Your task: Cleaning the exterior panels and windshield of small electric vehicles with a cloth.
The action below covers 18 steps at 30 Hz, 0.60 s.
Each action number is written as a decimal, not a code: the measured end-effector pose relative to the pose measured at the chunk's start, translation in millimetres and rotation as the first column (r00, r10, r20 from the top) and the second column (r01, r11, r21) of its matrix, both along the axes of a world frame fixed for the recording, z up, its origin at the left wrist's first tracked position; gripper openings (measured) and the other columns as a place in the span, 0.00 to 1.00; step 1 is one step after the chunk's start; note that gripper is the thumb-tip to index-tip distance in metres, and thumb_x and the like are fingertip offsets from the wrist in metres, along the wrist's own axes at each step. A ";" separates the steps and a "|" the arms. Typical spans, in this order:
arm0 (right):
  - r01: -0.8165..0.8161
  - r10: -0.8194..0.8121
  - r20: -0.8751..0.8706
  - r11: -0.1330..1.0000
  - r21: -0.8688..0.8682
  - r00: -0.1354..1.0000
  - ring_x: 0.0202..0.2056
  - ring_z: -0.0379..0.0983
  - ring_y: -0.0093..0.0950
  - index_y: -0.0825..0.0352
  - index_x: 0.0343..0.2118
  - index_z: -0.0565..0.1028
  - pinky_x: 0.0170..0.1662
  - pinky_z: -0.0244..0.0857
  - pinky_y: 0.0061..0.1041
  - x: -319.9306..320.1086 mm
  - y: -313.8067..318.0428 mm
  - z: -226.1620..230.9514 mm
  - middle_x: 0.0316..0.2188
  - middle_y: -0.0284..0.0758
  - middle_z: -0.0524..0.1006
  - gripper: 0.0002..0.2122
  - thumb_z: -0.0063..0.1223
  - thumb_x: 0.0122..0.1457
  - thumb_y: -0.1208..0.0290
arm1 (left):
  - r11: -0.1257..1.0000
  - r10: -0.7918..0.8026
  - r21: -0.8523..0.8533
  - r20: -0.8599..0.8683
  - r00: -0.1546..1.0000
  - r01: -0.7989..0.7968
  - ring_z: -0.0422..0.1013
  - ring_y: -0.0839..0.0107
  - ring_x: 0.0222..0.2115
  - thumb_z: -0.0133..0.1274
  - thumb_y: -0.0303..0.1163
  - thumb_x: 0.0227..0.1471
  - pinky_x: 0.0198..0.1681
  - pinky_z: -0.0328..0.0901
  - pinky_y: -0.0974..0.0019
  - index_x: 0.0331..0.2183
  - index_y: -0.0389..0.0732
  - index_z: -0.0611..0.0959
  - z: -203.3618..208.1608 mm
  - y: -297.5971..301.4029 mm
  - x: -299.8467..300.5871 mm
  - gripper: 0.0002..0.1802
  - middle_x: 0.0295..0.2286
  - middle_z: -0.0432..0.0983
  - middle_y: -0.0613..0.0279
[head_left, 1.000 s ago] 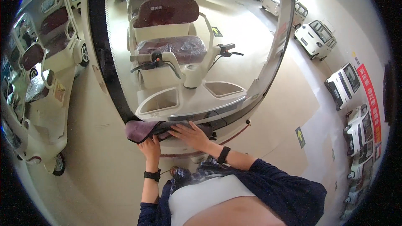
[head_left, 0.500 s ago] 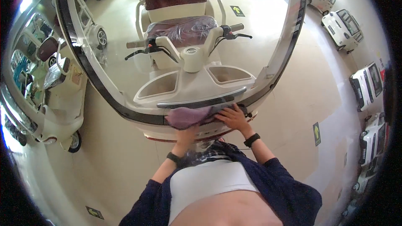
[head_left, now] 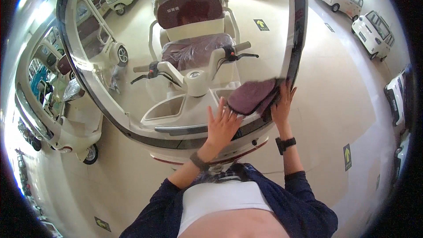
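Observation:
In front of me stands a cream three-wheeler with a large clear windshield in a dark-edged frame (head_left: 110,121). My right hand (head_left: 282,105) is at the lower right of this windshield, holding a folded purple cloth (head_left: 252,97) with a dark edge against it. The cloth's main part spreads leftward from the hand over the glass. My left hand (head_left: 222,125) is open, fingers spread upward, on or close to the lower glass beside the cloth's lower left edge. Its palm side is hidden. Behind the glass are the handlebar (head_left: 194,77) and a plastic-covered maroon seat (head_left: 194,50).
A cream scooter-like vehicle (head_left: 75,134) stands at the left, with other three-wheelers (head_left: 99,46) behind it. White mini cars (head_left: 372,33) line the right side. Floor signs with arrows (head_left: 347,156) mark the pale tiled floor.
The cloth has moved from the lower middle of the windshield to its lower right with my right hand. My left hand has come up onto the glass area, its fingers now spread.

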State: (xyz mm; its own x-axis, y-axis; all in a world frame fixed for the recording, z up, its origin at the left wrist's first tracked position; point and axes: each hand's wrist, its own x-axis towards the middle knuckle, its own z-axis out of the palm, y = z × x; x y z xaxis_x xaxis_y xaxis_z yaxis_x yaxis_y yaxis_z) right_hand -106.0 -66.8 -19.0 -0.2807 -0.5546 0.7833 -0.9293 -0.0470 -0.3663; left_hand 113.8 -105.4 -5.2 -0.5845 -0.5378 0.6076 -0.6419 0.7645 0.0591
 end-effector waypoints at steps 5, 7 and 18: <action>0.097 -0.075 0.147 0.984 -0.148 0.986 0.57 0.37 0.41 0.70 0.53 0.52 0.57 0.26 0.44 24.4 -24.3 6.4 0.54 0.43 0.51 0.26 0.34 0.53 0.60 | 0.999 0.032 -0.022 0.024 0.999 -0.031 0.49 0.54 0.52 0.49 0.41 0.41 0.48 0.45 0.38 0.37 0.45 0.74 3.0 4.9 -9.3 0.18 0.44 0.61 0.58; 0.061 -0.034 0.156 0.983 -0.172 0.987 0.57 0.37 0.41 0.70 0.53 0.51 0.57 0.26 0.43 34.6 -21.7 -7.3 0.54 0.44 0.50 0.25 0.34 0.52 0.64 | 0.998 0.044 0.039 0.072 0.996 -0.047 0.47 0.53 0.52 0.48 0.42 0.42 0.49 0.41 0.38 0.38 0.43 0.74 -10.9 14.5 -7.1 0.20 0.45 0.59 0.56; 0.080 -0.104 0.197 0.989 0.123 0.975 0.58 0.35 0.41 0.70 0.54 0.48 0.57 0.24 0.43 19.5 33.7 -111.0 0.55 0.43 0.48 0.25 0.32 0.51 0.71 | 0.953 -0.301 0.131 0.291 0.908 0.274 0.48 0.61 0.53 0.44 0.36 0.42 0.53 0.43 0.54 0.39 0.45 0.74 -47.0 33.7 10.5 0.18 0.41 0.65 0.58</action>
